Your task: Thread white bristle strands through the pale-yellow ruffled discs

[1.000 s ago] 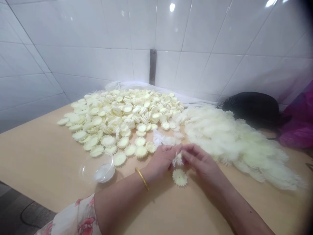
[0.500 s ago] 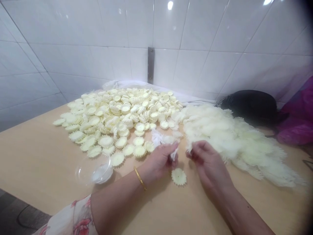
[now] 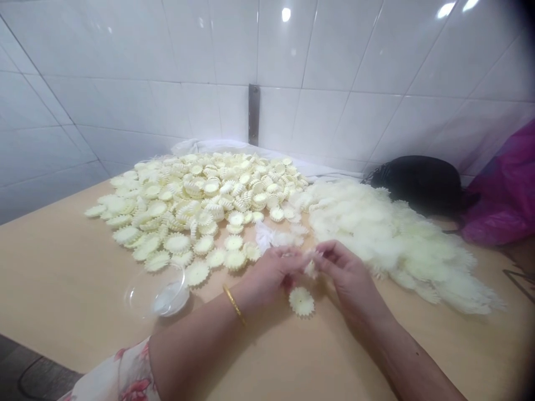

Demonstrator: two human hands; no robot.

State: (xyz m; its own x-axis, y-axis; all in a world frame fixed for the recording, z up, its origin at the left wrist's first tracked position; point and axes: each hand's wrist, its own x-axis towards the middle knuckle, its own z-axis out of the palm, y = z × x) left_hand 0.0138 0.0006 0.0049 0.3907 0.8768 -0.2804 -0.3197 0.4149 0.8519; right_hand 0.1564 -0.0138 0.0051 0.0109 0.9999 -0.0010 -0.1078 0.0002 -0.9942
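Note:
My left hand (image 3: pixel 276 274), with a gold bangle on the wrist, is closed on a small piece of thin white material (image 3: pixel 310 269). My right hand (image 3: pixel 346 275) meets it from the right, thumb and fingers pinched at the same piece; its exact shape is blurred and partly hidden. Just below the hands a pale yellow disc with a toothed edge (image 3: pixel 301 302) lies flat on the table. Behind my left hand is some crumpled white material (image 3: pixel 264 235). Sheer, pale yellow toothed pieces (image 3: pixel 376 228) form a heap beyond my right hand.
A large pile of pale yellow toothed discs (image 3: pixel 204 195) covers the table's (image 3: pixel 54 267) back left. Near my left forearm stands a clear round dish (image 3: pixel 171 298) with something whitish in it. A black object (image 3: pixel 418 181) and a pink bag (image 3: pixel 497 195) are at the back right, before a tiled wall.
My hands were apart and have come together, the right one moving left to the white piece in the left. The view has shifted slightly.

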